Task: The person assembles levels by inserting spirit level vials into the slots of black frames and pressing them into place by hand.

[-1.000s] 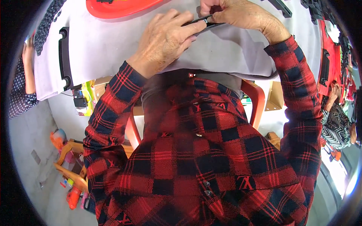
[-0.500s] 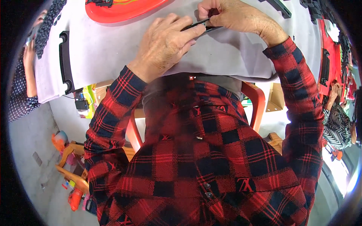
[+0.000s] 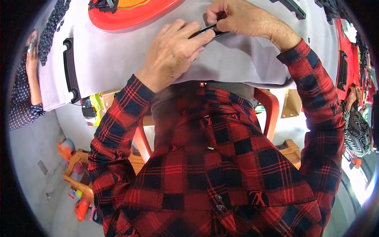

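Over the far part of the pale cloth-covered table [image 3: 126, 65], both my hands meet on a slim black plastic strip [image 3: 221, 33]. My left hand [image 3: 171, 53] is closed round the strip's left part, its fingers hiding much of it. With thumb and forefinger pinched, my right hand [image 3: 246, 19] bears on the strip's upper side; whatever small thing may be between those fingertips is hidden. To the left lies a longer black plastic bar [image 3: 71, 71] with notched ends. A red plate [image 3: 130, 21] beyond my left hand carries small black parts [image 3: 104, 5].
A heap of small black pieces [image 3: 50, 39] lies at the far left, beside another person's hand [image 3: 32, 49]. More black parts [image 3: 290, 8] lie at the far right. A person in a striped garment [image 3: 355, 130] sits at a red table [image 3: 344, 51]. Under me is a red chair [image 3: 270, 110].
The view has shifted slightly, so the plate and table sit a little lower. Both my hands keep nearly the same hold on the black strip.
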A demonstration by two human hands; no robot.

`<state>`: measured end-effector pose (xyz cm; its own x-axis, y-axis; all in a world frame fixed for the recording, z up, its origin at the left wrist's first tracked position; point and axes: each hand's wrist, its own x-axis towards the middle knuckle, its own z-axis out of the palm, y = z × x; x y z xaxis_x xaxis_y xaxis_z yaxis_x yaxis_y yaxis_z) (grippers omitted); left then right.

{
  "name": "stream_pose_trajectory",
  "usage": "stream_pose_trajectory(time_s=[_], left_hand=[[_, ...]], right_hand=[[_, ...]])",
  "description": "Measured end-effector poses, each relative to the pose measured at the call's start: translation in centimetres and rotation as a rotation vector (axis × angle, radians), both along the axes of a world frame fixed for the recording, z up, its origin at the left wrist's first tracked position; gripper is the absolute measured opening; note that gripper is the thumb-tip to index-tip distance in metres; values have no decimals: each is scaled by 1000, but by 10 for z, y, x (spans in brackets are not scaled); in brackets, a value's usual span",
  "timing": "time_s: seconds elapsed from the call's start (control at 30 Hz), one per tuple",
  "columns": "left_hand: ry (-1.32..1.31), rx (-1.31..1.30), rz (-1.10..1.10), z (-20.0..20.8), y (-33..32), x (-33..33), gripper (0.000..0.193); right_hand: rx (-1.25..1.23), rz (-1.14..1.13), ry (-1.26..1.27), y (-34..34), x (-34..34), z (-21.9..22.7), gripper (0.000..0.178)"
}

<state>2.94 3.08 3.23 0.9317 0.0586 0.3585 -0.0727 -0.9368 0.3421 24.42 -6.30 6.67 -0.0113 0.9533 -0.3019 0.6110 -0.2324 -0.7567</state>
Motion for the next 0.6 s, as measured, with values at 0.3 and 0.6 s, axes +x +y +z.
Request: stream_pose_trajectory(time_s=[0.3,0.6], left_hand=[[-34,-25,-1,-1,-1,2,39],[0,-58,11,0,-1,2,42]], right_hand=[[-73,-32,-59,0,-4,9,10],[-31,14,60,0,4,2,8]])
